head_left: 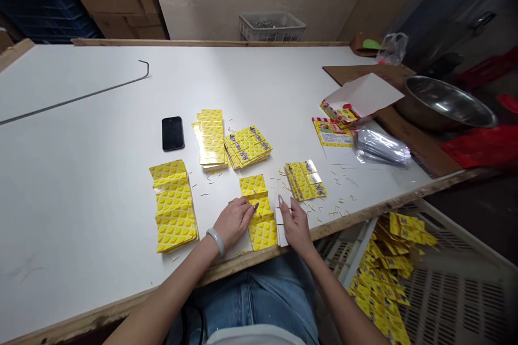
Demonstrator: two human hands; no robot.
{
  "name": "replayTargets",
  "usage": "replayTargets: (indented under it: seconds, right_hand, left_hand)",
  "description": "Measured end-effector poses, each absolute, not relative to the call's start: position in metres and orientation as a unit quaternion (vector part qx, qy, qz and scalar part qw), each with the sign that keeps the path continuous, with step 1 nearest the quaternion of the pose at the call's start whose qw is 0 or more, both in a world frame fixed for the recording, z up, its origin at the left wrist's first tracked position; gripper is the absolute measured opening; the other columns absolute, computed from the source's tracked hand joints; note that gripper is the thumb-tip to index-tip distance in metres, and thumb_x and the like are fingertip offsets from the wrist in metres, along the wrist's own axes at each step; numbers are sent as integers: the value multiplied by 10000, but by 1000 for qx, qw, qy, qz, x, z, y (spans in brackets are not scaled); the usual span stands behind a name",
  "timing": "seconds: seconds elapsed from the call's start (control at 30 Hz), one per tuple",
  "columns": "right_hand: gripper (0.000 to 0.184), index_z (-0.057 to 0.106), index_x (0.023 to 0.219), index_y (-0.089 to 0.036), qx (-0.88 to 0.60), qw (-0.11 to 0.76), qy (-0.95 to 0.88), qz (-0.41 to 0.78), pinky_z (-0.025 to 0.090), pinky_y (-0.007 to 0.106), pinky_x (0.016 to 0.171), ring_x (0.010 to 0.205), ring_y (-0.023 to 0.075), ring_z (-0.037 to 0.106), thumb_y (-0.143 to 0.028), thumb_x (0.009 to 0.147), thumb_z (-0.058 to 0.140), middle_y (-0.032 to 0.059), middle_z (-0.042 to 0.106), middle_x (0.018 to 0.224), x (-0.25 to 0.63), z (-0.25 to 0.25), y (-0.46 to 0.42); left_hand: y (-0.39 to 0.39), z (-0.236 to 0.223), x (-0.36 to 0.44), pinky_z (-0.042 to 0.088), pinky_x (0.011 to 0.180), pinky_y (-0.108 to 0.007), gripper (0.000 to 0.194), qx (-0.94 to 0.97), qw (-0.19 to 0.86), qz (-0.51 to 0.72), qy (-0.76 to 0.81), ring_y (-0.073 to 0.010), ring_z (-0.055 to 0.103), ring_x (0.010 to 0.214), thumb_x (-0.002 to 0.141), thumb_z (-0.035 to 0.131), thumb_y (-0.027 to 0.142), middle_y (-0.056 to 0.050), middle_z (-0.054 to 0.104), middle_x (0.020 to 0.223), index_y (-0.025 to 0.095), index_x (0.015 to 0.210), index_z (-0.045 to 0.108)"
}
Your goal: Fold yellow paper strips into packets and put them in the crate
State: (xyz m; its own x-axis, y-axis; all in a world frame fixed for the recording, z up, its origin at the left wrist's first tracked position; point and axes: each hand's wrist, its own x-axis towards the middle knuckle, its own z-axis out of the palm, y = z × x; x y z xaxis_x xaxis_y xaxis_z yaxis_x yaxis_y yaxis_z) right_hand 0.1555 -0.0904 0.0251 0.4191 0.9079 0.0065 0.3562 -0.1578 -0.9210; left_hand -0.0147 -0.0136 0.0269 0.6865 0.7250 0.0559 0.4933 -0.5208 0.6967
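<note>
In front of me lies a yellow patterned card sheet (263,232), creased across and flat near the table's front edge. My left hand (234,221), a pale bangle on its wrist, has thumb and fingertips closed at the sheet's left side. My right hand (296,223) grips a white-faced card (282,234) just right of the sheet, thumb on top. Left of my hands is a stack of larger yellow sheets (174,207). Beyond them sit a stack of narrow yellow cards (212,137) and a fanned pile with purple print (248,146). Another purple-printed stack (305,180) lies beyond my right hand.
Small paper scraps (340,200) litter the tabletop. A black phone (172,133) and a bent metal rod (81,98) lie left. At right are an open printed box (364,98), plastic bags (382,146) and a metal basin (449,102). A crate (457,291) below holds yellow pieces.
</note>
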Motion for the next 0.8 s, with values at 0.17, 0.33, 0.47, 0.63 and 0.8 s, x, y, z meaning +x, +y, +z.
replayTargets:
  seconds: [0.17, 0.33, 0.47, 0.63, 0.8]
  right_hand:
    - [293, 511, 838, -191, -700, 464, -439, 319, 447, 275, 651, 708, 173, 543, -458, 904, 410, 44, 605, 778, 154, 16, -80]
    - [279, 506, 805, -193, -706, 413, -487, 306, 415, 265, 622, 680, 172, 548, -415, 922, 382, 31, 593, 719, 152, 15, -81]
    - [274, 498, 792, -194, -717, 385, -503, 291, 390, 267, 610, 663, 173, 545, -395, 929, 371, 34, 602, 715, 151, 17, -81]
    - [283, 508, 811, -190, -720, 385, -504, 281, 373, 263, 603, 659, 169, 533, -401, 933, 365, 31, 600, 723, 151, 18, -81]
    - [297, 528, 829, -181, -720, 388, -501, 283, 366, 262, 598, 645, 164, 520, -400, 935, 357, 24, 582, 706, 152, 15, -80]
  left_hand:
    - [-20, 24, 6, 413, 701, -343, 284, 831, 284, 157, 451, -208, 525, 782, 852, 536, 411, -50, 587, 782, 220, 708, 690]
    - [-21, 25, 12, 384, 696, -330, 228, 792, 317, 154, 499, -217, 545, 794, 821, 584, 324, -32, 635, 759, 223, 629, 653]
    - [-6, 31, 1, 373, 597, -271, 288, 755, 360, 163, 524, -160, 572, 632, 906, 429, 308, 6, 647, 658, 213, 708, 615]
    - [25, 37, -2, 399, 624, -266, 263, 755, 317, 222, 530, -148, 571, 656, 883, 479, 379, -12, 661, 758, 202, 803, 657]
    - [38, 30, 14, 402, 635, -286, 241, 769, 302, 197, 529, -194, 581, 749, 788, 606, 432, -39, 662, 789, 212, 762, 701]
